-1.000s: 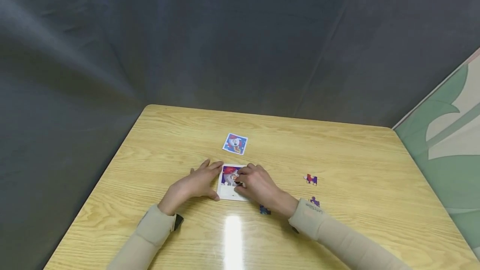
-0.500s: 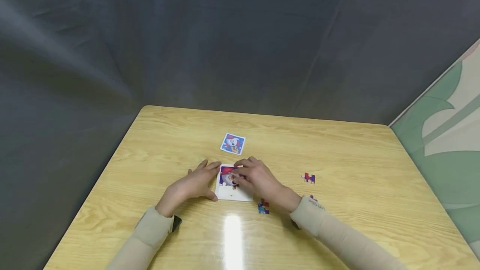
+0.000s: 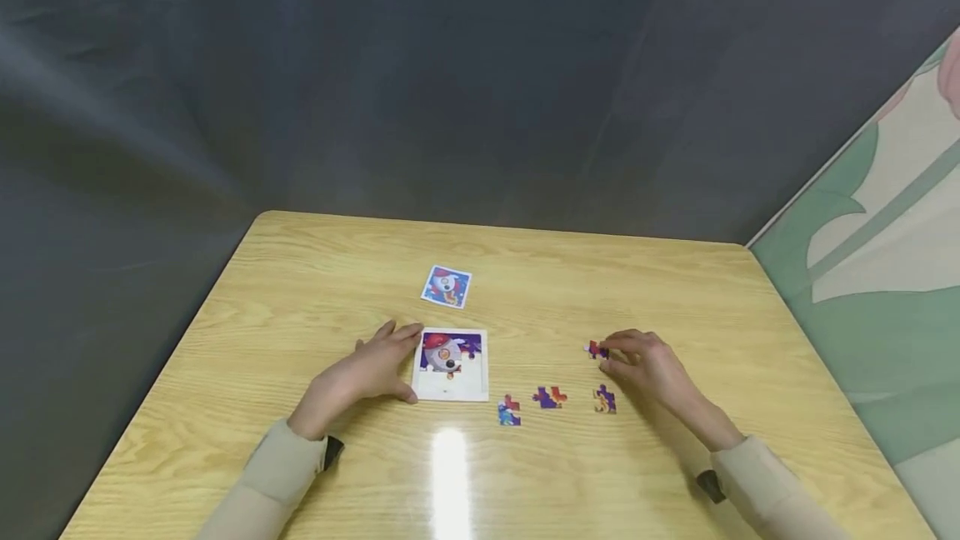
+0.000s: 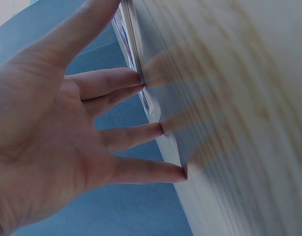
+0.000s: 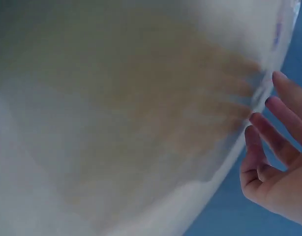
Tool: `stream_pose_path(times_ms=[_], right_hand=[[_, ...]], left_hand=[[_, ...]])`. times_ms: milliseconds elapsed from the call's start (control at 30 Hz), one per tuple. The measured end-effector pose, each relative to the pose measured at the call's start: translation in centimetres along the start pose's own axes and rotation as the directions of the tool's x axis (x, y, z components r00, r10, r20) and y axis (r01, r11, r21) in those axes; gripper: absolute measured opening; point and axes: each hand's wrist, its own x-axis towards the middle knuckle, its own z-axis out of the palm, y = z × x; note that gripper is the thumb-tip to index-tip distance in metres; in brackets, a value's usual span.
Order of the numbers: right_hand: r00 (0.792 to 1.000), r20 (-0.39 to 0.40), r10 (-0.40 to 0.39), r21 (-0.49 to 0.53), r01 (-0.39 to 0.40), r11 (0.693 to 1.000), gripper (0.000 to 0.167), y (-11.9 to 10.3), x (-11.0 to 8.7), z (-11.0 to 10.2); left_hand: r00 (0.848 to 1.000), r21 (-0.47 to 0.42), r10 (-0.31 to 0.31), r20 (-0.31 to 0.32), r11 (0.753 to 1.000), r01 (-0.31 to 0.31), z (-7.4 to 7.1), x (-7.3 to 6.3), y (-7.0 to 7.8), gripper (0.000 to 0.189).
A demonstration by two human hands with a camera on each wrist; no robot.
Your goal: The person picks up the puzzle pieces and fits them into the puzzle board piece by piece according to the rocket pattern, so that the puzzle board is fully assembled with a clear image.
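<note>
A white square puzzle tray (image 3: 450,391) lies on the table in the head view, its upper part filled with joined picture pieces. My left hand (image 3: 378,365) rests along the tray's left side, thumb at the lower corner and fingertips at the upper one. Straight, spread fingers of that hand (image 4: 67,123) meet the table in the left wrist view. Over to the right, my right hand (image 3: 651,367) reaches a red and purple jigsaw piece (image 3: 595,349), with thumb and forefinger parted right at its edge. The right wrist view shows this hand's fingers (image 5: 276,135) apart from one another, close to the tabletop.
A small picture card (image 3: 447,287) of the same character lies behind the tray. Loose jigsaw pieces lie between the tray and my right hand: a blue and red one (image 3: 509,412), purple and red ones (image 3: 550,397), and a purple and yellow one (image 3: 604,400). A dark curtain (image 3: 480,82) hangs behind the table (image 3: 337,273).
My right hand has left the tray and moved right to the red and purple jigsaw piece, uncovering the tray's right side and the loose pieces. My left hand has stayed at the tray.
</note>
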Motion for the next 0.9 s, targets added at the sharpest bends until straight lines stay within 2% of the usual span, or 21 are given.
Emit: stream_pose_path(times_ms=[133, 333, 500, 600, 667, 767, 900], right_hand=[[0.999, -0.016, -0.051, -0.024, 0.05, 0.998, 0.031, 0.5, -0.4, 0.3], [0.988, -0.036, -0.152, -0.091, 0.148, 0.985, 0.018, 1.0, -0.2, 0.7], [0.962, -0.055, -0.267, -0.158, 0.256, 0.954, 0.014, 1.9, 0.0, 0.6], [0.952, -0.08, -0.296, -0.148, 0.282, 0.948, 0.018, 1.8, 0.4, 0.8], [0.949, -0.093, -0.302, -0.099, 0.293, 0.951, 0.021, 0.7, 0.9, 1.4], [0.937, -0.08, -0.339, 0.001, 0.34, 0.94, 0.021, -2.4, 2.3, 2.9], [0.899, -0.023, -0.437, 0.054, 0.437, 0.898, 0.014, -7.2, 4.9, 5.2]], left_hand=[[1.0, -0.014, -0.007, -0.014, 1.0, 0.006, -0.1, -0.5, -0.3, 0.094], [1.0, -0.017, -0.006, 0.004, 1.0, 0.007, -0.1, -0.4, 0.0, 0.094], [1.0, 0.015, 0.018, 0.003, 1.0, -0.018, -0.3, 0.2, 0.3, 0.093], [1.0, 0.022, 0.028, 0.005, 0.999, -0.028, -0.4, 0.2, 0.3, 0.093], [1.0, 0.028, 0.015, 0.015, 0.999, -0.015, -0.3, 0.2, 0.2, 0.094], [1.0, 0.038, -0.008, 0.021, 0.999, 0.007, -0.2, 0.0, 0.1, 0.094], [1.0, 0.016, -0.011, 0.013, 1.0, 0.011, 0.0, -0.1, 0.1, 0.093]])
